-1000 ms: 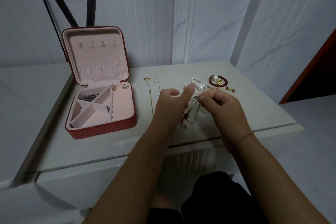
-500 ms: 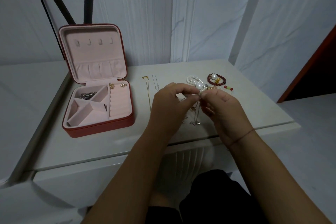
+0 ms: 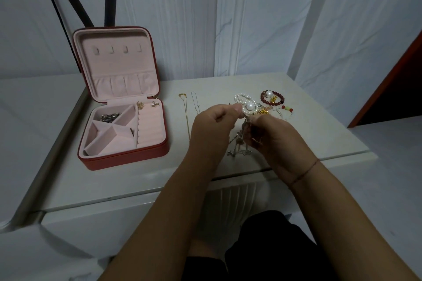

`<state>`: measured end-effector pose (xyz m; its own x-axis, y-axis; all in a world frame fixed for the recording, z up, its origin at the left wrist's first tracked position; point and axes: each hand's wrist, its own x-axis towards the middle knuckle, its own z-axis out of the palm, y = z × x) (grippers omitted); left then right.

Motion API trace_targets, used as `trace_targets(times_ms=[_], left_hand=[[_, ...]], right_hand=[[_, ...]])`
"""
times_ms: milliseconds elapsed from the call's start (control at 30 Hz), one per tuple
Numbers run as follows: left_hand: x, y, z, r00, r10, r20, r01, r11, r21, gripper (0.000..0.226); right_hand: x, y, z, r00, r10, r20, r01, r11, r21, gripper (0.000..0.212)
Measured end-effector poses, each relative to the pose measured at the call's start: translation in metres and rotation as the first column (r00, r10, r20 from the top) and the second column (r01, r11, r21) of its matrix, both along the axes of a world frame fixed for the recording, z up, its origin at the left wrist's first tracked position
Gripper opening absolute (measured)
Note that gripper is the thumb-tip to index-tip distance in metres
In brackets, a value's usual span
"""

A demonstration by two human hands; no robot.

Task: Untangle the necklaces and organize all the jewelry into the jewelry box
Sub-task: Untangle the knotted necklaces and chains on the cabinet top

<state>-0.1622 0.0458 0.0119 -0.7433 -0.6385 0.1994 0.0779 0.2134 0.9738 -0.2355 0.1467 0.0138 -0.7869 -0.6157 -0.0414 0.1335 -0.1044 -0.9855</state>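
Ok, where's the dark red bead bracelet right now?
In the head view the red bead bracelet lies on the table at the back right of the loose pile, just right of the pearl strand and beyond the right hand.

Left of centre, the jewelry box (image 3: 127, 158) has a matt red leather-like shell and soft pink velvety lining (image 3: 150, 128). The tabletop (image 3: 127, 180) is smooth, faintly glossy. Pearls (image 3: 243, 99) shine; the tangled necklaces (image 3: 238, 143) look metal.
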Motion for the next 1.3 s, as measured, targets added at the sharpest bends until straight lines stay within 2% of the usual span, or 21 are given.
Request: trace_targets(times_ms=[133, 233, 367, 467, 533, 600, 667, 733, 800, 1033, 1300], left_hand=[[0.001, 0.001, 0.003, 0.999, -0.040, 0.000, 0.039, 0.985, 0.166, 0.030], [0.003, 0.001, 0.007, 0.994, -0.108, 0.005, 0.102, 0.952, 0.289, 0.029], [0.003, 0.000, 0.009, 0.965, -0.254, -0.070, 0.252, 0.811, 0.528, 0.024], [0.003, -0.004, 0.007, 0.943, -0.306, -0.131, 0.320, 0.723, 0.612, 0.020], [0.004, -0.005, 0.006, 0.941, -0.318, -0.115, 0.321, 0.735, 0.597, 0.017], [0.004, -0.006, 0.004, 0.957, -0.287, -0.037, 0.264, 0.816, 0.514, 0.017], [0.003, -0.006, 0.001, 0.976, -0.215, 0.037, 0.182, 0.895, 0.408, 0.022], [0.003, -0.006, -0.001, 0.981, -0.186, 0.051, 0.159, 0.930, 0.332, 0.022], [0.004, -0.003, 0.000, 0.978, -0.203, 0.035, 0.184, 0.935, 0.303, 0.019], [0.004, 0.002, 0.003, 0.949, -0.315, -0.023, 0.300, 0.873, 0.385, 0.025], [0.004, 0.000, 0.001, 0.979, -0.197, -0.046, 0.202, 0.947, 0.248, 0.014]], right_hand=[[-0.001, -0.002, 0.000, 0.997, -0.030, -0.073, 0.029, 0.999, -0.022, 0.014], [-0.002, -0.003, 0.000, 0.988, -0.108, -0.115, 0.100, 0.993, -0.069, 0.023], [-0.005, -0.002, -0.001, 0.977, -0.131, -0.166, 0.115, 0.988, -0.105, 0.022], [-0.005, 0.000, -0.002, 0.957, -0.128, -0.261, 0.115, 0.991, -0.064, 0.018], [-0.006, 0.001, -0.003, 0.924, -0.131, -0.359, 0.136, 0.991, -0.011, 0.015], [-0.007, 0.002, -0.002, 0.892, -0.121, -0.436, 0.147, 0.989, 0.026, 0.013], [-0.008, 0.002, -0.002, 0.879, -0.113, -0.464, 0.141, 0.990, 0.025, 0.013], [-0.007, 0.003, -0.001, 0.876, -0.098, -0.472, 0.117, 0.993, 0.012, 0.013], [-0.007, 0.003, 0.000, 0.886, -0.087, -0.456, 0.095, 0.995, -0.006, 0.014], [-0.010, 0.002, -0.002, 0.945, -0.029, -0.325, 0.011, 0.998, -0.055, 0.007], [-0.008, 0.001, -0.001, 0.919, -0.006, -0.393, -0.003, 1.000, -0.023, 0.014]])
